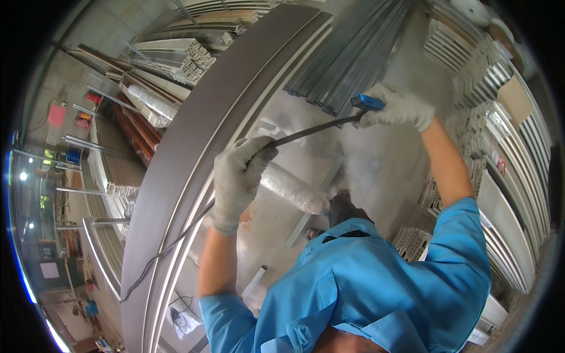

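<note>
A long dark metal file (312, 130) with a blue handle (367, 102) lies across the edge of a long dark brown panel (194, 141) with pale aluminium rails. My right hand (397, 109), in a white glove, grips the blue handle. My left hand (238, 176), also gloved, pinches the file's far tip right at the panel's rail. Both arms reach out from blue short sleeves.
A bundle of grey metal profiles (353, 53) lies on the concrete floor ahead. A plastic-wrapped roll (294, 189) sits below my hands. Stacks of white profiles (500, 117) line the right side. More profile stacks (176, 59) and racks fill the left. A black cable (165, 253) trails along the panel.
</note>
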`<control>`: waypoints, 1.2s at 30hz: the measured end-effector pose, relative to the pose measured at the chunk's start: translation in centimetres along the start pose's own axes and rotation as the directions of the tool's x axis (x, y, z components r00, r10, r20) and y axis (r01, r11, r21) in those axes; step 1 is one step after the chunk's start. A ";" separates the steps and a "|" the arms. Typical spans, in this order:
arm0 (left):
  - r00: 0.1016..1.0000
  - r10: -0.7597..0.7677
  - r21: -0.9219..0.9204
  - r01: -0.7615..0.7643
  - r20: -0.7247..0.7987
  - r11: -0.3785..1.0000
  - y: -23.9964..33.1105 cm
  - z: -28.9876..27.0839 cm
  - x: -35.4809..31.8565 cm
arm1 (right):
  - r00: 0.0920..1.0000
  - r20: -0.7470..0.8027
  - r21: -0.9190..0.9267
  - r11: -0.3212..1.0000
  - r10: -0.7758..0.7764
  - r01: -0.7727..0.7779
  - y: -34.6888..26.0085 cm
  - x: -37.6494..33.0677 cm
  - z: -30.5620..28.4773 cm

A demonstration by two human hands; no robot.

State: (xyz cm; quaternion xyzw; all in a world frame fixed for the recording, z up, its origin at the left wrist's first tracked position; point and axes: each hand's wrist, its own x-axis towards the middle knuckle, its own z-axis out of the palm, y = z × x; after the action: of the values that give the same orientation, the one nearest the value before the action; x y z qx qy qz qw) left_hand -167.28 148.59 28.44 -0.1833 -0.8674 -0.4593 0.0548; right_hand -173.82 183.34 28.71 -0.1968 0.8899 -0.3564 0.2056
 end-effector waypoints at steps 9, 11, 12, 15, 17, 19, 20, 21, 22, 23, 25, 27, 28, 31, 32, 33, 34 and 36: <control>0.995 -0.073 -0.031 0.071 -0.073 0.997 -1.1 4.1 8.2 | 0.969 -0.186 -0.126 0.982 -0.162 0.140 5.9 7.2 -9.1; 0.988 -0.091 -0.021 0.089 -0.121 0.996 -1.1 6.1 11.7 | 0.919 -0.314 -0.166 0.967 -0.238 0.194 8.1 10.2 -12.3; 0.985 0.004 -0.015 -0.007 -0.171 1.000 -1.3 7.3 13.9 | 0.889 -0.373 -0.203 0.958 -0.266 0.202 9.2 11.7 -14.0; 0.974 0.072 0.212 -0.025 -0.213 0.977 -1.9 10.2 19.7 | 0.826 -0.513 -0.096 0.971 -0.235 0.217 12.7 16.9 -18.0; 0.967 -0.009 0.227 0.069 -0.253 0.972 -2.7 12.4 23.4 | 0.799 -0.557 -0.171 0.973 -0.227 0.157 15.0 20.3 -20.4; 0.956 -0.009 0.274 0.093 -0.293 0.957 -4.1 14.2 26.8 | 0.799 -0.559 -0.208 0.971 -0.220 0.122 17.4 23.5 -21.9; 0.944 -0.065 0.311 0.172 -0.324 0.935 -4.8 15.1 28.2 | 0.788 -0.570 -0.221 0.967 -0.233 0.126 18.5 25.4 -22.1; 0.935 -0.059 0.362 0.192 -0.348 0.912 -5.7 15.7 29.6 | 0.782 -0.579 -0.223 0.968 -0.229 0.118 19.6 27.0 -22.3; 0.926 -0.035 0.413 0.201 -0.376 0.888 -6.6 16.3 30.9 | 0.777 -0.586 -0.214 0.969 -0.229 0.125 20.5 28.4 -22.3; 0.919 -0.031 0.458 0.225 -0.392 0.860 -7.4 16.8 31.8 | 0.778 -0.592 -0.194 0.974 -0.211 0.117 21.4 29.7 -22.2; 0.910 0.044 0.545 0.207 -0.411 0.812 -8.9 17.4 33.2 | 0.791 -0.583 -0.152 0.982 -0.183 0.115 22.8 31.7 -22.0; 0.903 0.052 0.575 0.226 -0.426 0.787 -9.9 17.8 33.9 | 0.812 -0.563 -0.099 0.988 -0.156 0.121 23.7 33.4 -21.6; 0.898 0.031 0.564 0.248 -0.439 0.788 -10.2 18.0 34.1 | 0.808 -0.571 -0.074 0.989 -0.145 0.125 23.9 34.0 -21.5; 0.896 0.045 0.588 0.252 -0.443 0.768 -10.8 18.4 34.5 | 0.793 -0.596 -0.043 0.991 -0.125 0.124 24.1 35.1 -21.4; 0.898 0.063 0.606 0.242 -0.436 0.758 -10.8 18.4 34.7 | 0.789 -0.596 -0.078 0.989 -0.148 0.126 24.1 35.3 -21.5; 0.900 0.089 0.627 0.223 -0.426 0.746 -10.9 18.4 35.0 | 0.787 -0.594 -0.102 0.986 -0.164 0.128 24.1 35.4 -21.5; 0.902 0.117 0.647 0.204 -0.417 0.735 -10.9 18.4 35.2 | 0.803 -0.577 -0.077 0.989 -0.147 0.126 24.0 35.5 -21.6; 0.911 0.113 0.663 0.199 -0.397 0.721 -11.0 18.3 35.9 | 0.833 -0.542 -0.011 0.991 -0.116 0.131 24.0 35.5 -21.9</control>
State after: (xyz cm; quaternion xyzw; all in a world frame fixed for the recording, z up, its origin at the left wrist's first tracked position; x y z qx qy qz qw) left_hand -203.24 167.48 18.85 -0.0282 -0.9478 -0.1318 0.2889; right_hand -219.51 193.86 18.05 -0.1423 0.8924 -0.4217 -0.0745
